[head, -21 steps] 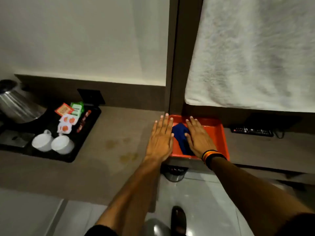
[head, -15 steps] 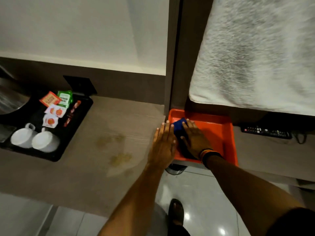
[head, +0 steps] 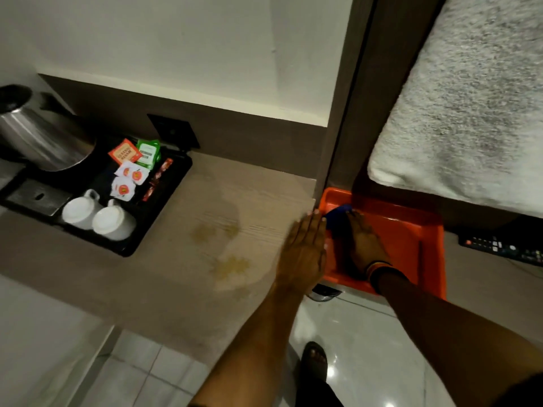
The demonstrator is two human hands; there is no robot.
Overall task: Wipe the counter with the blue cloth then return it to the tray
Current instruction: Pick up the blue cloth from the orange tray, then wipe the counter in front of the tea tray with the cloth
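Blue cloth [head: 338, 216] in orange tray [head: 411, 239] under flat right hand [head: 365, 245]; left hand [head: 304, 254] spread on stained counter [head: 205, 236].

blue cloth [head: 338, 214] mostly under right hand [head: 364, 245] (grip unclear)

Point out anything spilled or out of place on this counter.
Yellowish stains blotch the counter, between the black tray and the left hand; they look like a dried spill. The blue cloth lies in the orange tray under the right hand.
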